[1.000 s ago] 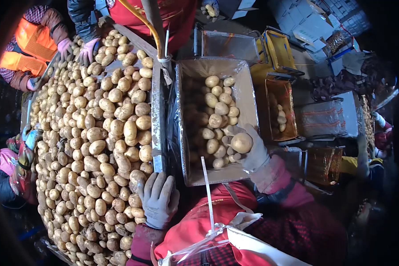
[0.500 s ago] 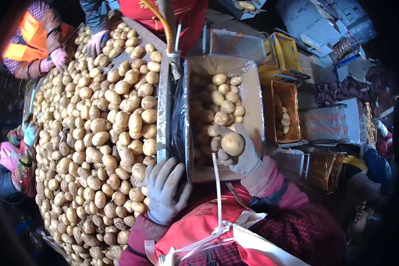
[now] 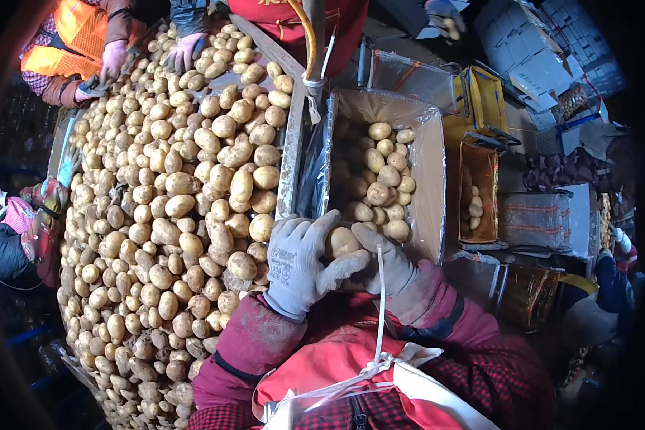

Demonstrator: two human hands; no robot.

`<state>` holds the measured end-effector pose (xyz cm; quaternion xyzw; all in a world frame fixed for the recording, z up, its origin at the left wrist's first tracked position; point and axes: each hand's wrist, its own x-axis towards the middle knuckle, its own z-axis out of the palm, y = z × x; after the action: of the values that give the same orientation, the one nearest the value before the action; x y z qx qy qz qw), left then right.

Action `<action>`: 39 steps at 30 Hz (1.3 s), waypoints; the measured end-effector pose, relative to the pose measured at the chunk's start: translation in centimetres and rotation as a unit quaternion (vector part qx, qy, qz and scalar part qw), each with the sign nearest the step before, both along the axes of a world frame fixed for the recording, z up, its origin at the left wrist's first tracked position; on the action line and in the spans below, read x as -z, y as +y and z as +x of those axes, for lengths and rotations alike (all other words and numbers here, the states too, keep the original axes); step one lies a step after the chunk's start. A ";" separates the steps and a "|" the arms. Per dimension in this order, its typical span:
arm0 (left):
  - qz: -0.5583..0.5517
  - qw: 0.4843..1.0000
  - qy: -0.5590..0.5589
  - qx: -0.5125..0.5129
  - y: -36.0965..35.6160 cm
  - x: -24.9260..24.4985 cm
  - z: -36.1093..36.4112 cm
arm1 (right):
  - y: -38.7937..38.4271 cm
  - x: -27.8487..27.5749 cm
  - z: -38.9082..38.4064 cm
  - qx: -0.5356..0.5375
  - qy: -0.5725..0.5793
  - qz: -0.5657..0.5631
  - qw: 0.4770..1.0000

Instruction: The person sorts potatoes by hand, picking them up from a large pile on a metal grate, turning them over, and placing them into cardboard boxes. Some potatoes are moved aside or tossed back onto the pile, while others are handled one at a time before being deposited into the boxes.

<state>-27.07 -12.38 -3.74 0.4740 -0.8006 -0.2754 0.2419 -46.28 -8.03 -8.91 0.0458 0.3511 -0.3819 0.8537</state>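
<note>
Both my gloved hands meet around one potato (image 3: 342,243) at the near end of a film-lined box (image 3: 424,154). My left hand (image 3: 302,259) has its fingers wrapped over the potato's left side, and my right hand (image 3: 388,261) closes on it from the right. Inside the box, several potatoes (image 3: 389,175) lie in a heap, the left part in shadow. Left of the box, past a metal edge (image 3: 291,154), a wide table is covered with a large pile of potatoes (image 3: 166,236).
Co-workers' gloved hands (image 3: 185,53) touch the pile at the far left, and another person (image 3: 32,236) stands at its left side. A post with a yellow hose (image 3: 309,43) rises beyond the box. Yellow crates (image 3: 486,100) and a smaller potato box (image 3: 479,190) stand right.
My left hand has moved up and right from the table's edge onto the potato. My right hand has brought the potato left and down. The view has shifted slightly.
</note>
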 end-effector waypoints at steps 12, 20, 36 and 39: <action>-0.087 0.995 0.039 0.000 2.0 2.4 2.6 | -0.7 2.3 -1.0 0.013 0.210 -0.369 0.905; -0.100 0.991 -0.080 0.038 2.6 3.4 2.2 | -0.9 0.4 -3.1 0.072 0.041 -0.160 0.984; -0.135 0.983 -0.093 0.082 2.3 3.6 1.2 | 3.1 2.8 -20.6 0.394 0.204 -0.080 0.892; -0.154 0.975 -0.094 0.130 1.7 2.1 0.5 | 3.9 6.3 -22.9 0.439 0.193 -0.009 0.877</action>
<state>-26.61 -10.68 -5.85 0.3463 -0.9075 -0.1321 0.1975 -69.18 -4.10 -15.24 0.1130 0.4490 -0.7221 0.5141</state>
